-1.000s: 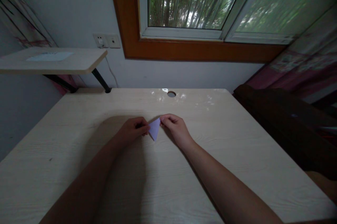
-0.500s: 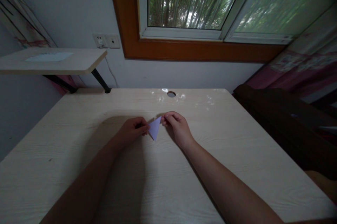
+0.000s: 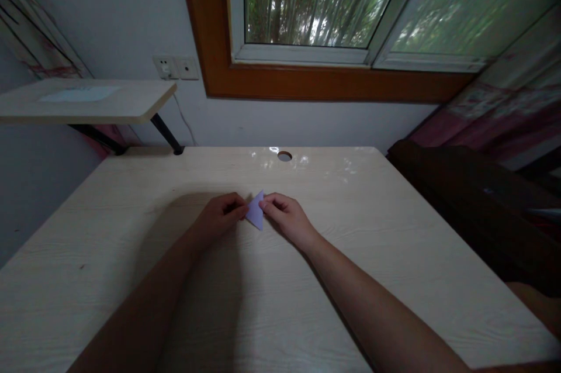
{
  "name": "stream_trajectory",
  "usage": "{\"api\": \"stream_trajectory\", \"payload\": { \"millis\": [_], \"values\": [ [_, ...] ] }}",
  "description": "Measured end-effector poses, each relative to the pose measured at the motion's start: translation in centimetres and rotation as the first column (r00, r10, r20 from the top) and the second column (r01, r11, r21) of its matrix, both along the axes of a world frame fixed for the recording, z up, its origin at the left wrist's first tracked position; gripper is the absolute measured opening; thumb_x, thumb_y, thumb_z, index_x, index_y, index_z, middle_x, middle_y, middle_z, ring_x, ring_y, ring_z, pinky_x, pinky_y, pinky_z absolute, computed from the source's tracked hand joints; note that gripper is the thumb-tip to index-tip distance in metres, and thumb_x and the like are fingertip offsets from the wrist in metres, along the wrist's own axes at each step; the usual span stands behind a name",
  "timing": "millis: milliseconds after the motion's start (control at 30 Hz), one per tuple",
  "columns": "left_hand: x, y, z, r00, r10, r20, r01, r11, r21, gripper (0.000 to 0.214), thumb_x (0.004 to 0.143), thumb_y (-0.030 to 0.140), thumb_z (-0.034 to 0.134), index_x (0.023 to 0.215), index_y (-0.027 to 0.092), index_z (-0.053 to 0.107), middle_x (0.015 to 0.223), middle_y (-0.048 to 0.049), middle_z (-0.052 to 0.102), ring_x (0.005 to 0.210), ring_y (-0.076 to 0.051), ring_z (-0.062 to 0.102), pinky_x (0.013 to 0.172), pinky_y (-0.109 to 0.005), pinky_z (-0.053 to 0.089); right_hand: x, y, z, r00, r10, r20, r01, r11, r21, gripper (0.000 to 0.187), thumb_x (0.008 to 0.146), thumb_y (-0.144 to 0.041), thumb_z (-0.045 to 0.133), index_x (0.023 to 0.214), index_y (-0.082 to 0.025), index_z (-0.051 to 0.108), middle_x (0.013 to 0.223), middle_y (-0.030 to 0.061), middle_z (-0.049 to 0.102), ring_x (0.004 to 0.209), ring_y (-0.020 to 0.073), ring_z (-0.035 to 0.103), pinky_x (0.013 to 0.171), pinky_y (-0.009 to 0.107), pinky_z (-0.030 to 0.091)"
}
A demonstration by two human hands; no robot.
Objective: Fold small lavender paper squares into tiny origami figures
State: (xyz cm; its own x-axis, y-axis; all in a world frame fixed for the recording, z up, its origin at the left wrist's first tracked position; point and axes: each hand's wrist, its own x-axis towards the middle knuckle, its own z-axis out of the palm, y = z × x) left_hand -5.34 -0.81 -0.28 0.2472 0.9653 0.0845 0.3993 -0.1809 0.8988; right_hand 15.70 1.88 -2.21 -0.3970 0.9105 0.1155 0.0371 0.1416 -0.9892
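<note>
A small pale purple folded paper triangle (image 3: 255, 213) lies on the light wooden desk (image 3: 394, 256), near its middle. My left hand (image 3: 219, 216) pinches the paper's left edge with curled fingers. My right hand (image 3: 284, 216) has its fingertips closed on the paper's right side, partly covering it. Both forearms stretch out over the desk toward the paper.
A round cable hole (image 3: 284, 156) sits at the desk's far edge. A side shelf (image 3: 87, 101) stands raised at the left, under wall sockets (image 3: 175, 67). A window (image 3: 328, 4) is ahead. Dark furniture (image 3: 477, 209) and a curtain border the right.
My right hand has moved left over the paper, pressing in on the triangle, which now looks narrower. My left hand has stayed in place.
</note>
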Motion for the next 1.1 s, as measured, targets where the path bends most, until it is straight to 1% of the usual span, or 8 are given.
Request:
{"api": "stream_trajectory", "payload": {
  "millis": [167, 267, 367, 500, 700, 767, 1000, 1100],
  "values": [
    [0.19, -0.03, 0.0, 0.999, 0.02, 0.026, -0.02, 1.0, 0.01, 0.025, 0.084, 0.041, 0.063, 0.091, 0.017, 0.068, 0.082, -0.0022, 0.068, 0.076, -0.016, 0.06, 0.069, -0.026, 0.045, -0.06, -0.49, 0.51, 0.975, 0.118, 0.187, -0.138, 0.985, 0.101, 0.027, 0.089, -0.042, 0.059, 0.081, -0.019, 0.071, 0.073, 0.0002, 0.064, 0.065, 0.0131, 0.054, 0.064, 0.025, 0.042],
    [0.27, -0.04, -0.11, 1.0, 0.01, 0.002, -0.01, 1.0, 0.004, 0.024, 0.084, 0.039, 0.064, 0.089, 0.017, 0.069, 0.081, -0.0027, 0.069, 0.075, -0.016, 0.06, 0.069, -0.026, 0.045, -0.06, -0.74, 0.69, 0.957, 0.164, 0.24, -0.205, 0.965, 0.16, 0.026, 0.089, -0.041, 0.059, 0.08, -0.019, 0.07, 0.072, -0.0003, 0.062, 0.065, 0.0127, 0.052, 0.063, 0.024, 0.04],
    [0.26, -0.06, -0.16, 1.0, 0.005, -0.03, -0.005, 1.0, 0.01, 0.021, 0.083, 0.037, 0.062, 0.084, 0.017, 0.069, 0.078, -0.0021, 0.068, 0.072, -0.016, 0.059, 0.066, -0.025, 0.044, -0.01, -0.86, 0.79, 0.947, 0.185, 0.262, -0.237, 0.955, 0.18, 0.024, 0.089, -0.039, 0.058, 0.08, -0.02, 0.07, 0.072, -0.0003, 0.062, 0.064, 0.0127, 0.052, 0.062, 0.024, 0.04],
    [0.13, -0.03, -0.14, 1.0, 0.025, -0.02, -0.024, 1.0, 0.017, 0.02, 0.082, 0.036, 0.062, 0.08, 0.017, 0.068, 0.074, -0.0011, 0.066, 0.071, -0.016, 0.058, 0.067, -0.026, 0.044, 0.0, -0.82, 0.77, 0.95, 0.159, 0.268, -0.212, 0.96, 0.181, 0.023, 0.089, -0.038, 0.058, 0.082, -0.02, 0.071, 0.073, 0.0005, 0.065, 0.064, 0.013, 0.053, 0.061, 0.024, 0.04],
    [-0.05, 0.19, -0.17, 0.986, 0.109, 0.125, -0.102, 0.993, -0.065, 0.02, 0.082, 0.036, 0.063, 0.078, 0.017, 0.065, 0.073, -0.001, 0.066, 0.071, -0.016, 0.061, 0.071, -0.027, 0.047, -0.16, -0.52, 0.61, 0.975, 0.069, 0.212, -0.099, 0.986, 0.135, 0.02, 0.088, -0.034, 0.057, 0.084, -0.02, 0.072, 0.075, 0.0013, 0.067, 0.065, 0.014, 0.055, 0.063, 0.026, 0.042],
    [-0.04, 0.23, -0.19, 0.984, 0.122, 0.133, -0.114, 0.991, -0.072, 0.019, 0.082, 0.036, 0.062, 0.078, 0.017, 0.064, 0.074, -0.0014, 0.067, 0.072, -0.017, 0.061, 0.072, -0.028, 0.048, -0.16, -0.48, 0.59, 0.977, 0.043, 0.21, -0.075, 0.986, 0.147, 0.019, 0.088, -0.031, 0.057, 0.083, -0.02, 0.072, 0.075, 0.0014, 0.067, 0.066, 0.0143, 0.056, 0.064, 0.026, 0.043],
    [0.19, 0.14, -0.08, 0.997, 0.037, -0.065, -0.038, 0.999, -0.015, 0.023, 0.081, 0.04, 0.064, 0.083, 0.018, 0.068, 0.073, -0.0007, 0.067, 0.068, -0.015, 0.058, 0.064, -0.025, 0.043, -0.09, -0.73, 0.81, 0.969, 0.071, 0.238, -0.122, 0.972, 0.203, 0.018, 0.087, -0.029, 0.058, 0.083, -0.02, 0.073, 0.077, 0.0016, 0.069, 0.068, 0.0148, 0.058, 0.065, 0.026, 0.043],
    [0.18, 0.13, -0.22, 0.995, 0.012, -0.095, -0.012, 1.0, 0.0, 0.024, 0.083, 0.041, 0.063, 0.082, 0.018, 0.07, 0.072, -0.0004, 0.067, 0.068, -0.015, 0.058, 0.064, -0.025, 0.042, -0.15, -0.9, 1.01, 0.968, 0.07, 0.243, -0.125, 0.967, 0.221, 0.017, 0.087, -0.028, 0.058, 0.083, -0.02, 0.073, 0.077, 0.0015, 0.068, 0.068, 0.0146, 0.058, 0.063, 0.026, 0.042]
  ]
}}
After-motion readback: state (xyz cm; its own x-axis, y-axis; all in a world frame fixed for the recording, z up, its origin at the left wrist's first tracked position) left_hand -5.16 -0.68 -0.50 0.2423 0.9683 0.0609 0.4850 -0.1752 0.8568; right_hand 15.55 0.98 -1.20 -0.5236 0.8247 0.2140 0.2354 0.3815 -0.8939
